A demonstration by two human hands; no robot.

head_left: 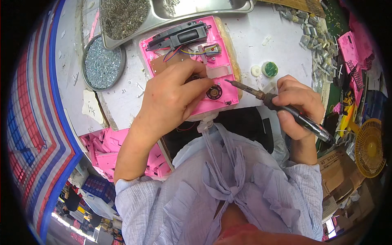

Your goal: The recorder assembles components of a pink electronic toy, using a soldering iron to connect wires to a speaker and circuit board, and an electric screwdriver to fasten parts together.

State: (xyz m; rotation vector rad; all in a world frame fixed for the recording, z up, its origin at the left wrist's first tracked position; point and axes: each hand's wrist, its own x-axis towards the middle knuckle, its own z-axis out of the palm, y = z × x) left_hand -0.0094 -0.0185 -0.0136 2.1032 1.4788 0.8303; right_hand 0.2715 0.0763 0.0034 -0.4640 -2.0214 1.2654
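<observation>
A pink plastic housing (229, 86) lies in front of me on a padded base. Inside it are a long black module (181, 36), a brown board (161, 63), coloured wires (174, 53) and a small round speaker (214, 92). Over the housing, my left hand (171, 92) is closed in a pinch beside the speaker; whatever its fingertips hold is hidden. My right hand (300, 104) grips a soldering iron (267, 99) by its black handle. The iron's tip points left, just short of the speaker.
Small screws fill a round dish (84, 75) at left. A metal tray (141, 29) with springs stands at the back. Right of the housing sit a green-topped pot (269, 69) and a white cap (256, 70). Metal parts (314, 45) pile up farther right, near a yellow fan (370, 148).
</observation>
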